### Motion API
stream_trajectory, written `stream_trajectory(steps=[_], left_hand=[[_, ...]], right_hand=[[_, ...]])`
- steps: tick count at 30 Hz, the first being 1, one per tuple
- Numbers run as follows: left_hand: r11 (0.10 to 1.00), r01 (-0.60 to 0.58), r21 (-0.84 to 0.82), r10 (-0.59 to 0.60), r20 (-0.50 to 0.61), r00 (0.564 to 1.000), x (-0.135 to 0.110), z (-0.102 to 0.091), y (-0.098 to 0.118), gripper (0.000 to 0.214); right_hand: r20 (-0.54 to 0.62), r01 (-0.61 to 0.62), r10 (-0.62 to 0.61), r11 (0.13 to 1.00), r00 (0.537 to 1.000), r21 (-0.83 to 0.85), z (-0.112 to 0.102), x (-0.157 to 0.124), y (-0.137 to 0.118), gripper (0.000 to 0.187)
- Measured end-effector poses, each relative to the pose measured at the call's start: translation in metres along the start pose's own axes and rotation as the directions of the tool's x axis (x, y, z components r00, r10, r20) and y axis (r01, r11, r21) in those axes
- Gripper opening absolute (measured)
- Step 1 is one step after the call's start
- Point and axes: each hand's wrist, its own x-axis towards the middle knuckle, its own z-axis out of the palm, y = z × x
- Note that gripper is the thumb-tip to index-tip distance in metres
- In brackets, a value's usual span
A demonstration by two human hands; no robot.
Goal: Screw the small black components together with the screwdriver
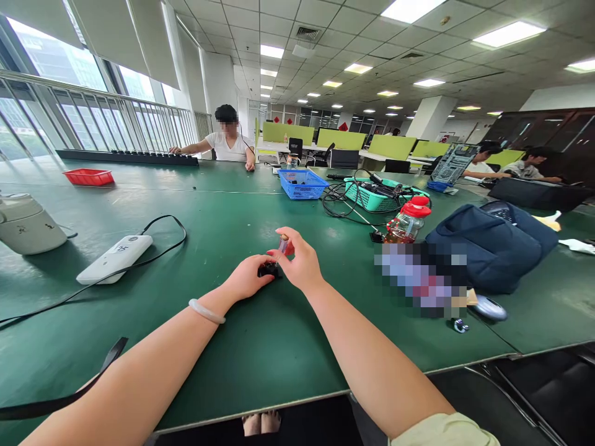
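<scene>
Head view: a small black part [268, 271] is seen near the middle of the green table [274, 353], gripped between the thumb and curled fingers of the left hand [246, 276]. Just above it, a small purplish object [283, 244] with a brownish end is pinched by the right hand [301, 260], its thumb and bent fingers drawn nearly together. Whether the two items touch cannot be told. Farther out, a white device [106, 262] is placed to the left, and a blue basket [304, 191] is set beyond the hands.
</scene>
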Motion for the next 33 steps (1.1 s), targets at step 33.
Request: stream_trajectory(steps=[33], left_hand=[[1.0,0.018,-0.007,-0.018,0.002,1.0,0.001,-0.001,-0.001,0.037]], right_hand=[[-0.105,-0.062,0.073,0.992,0.992,0.109,-0.007,0.004,-0.005,0.018]])
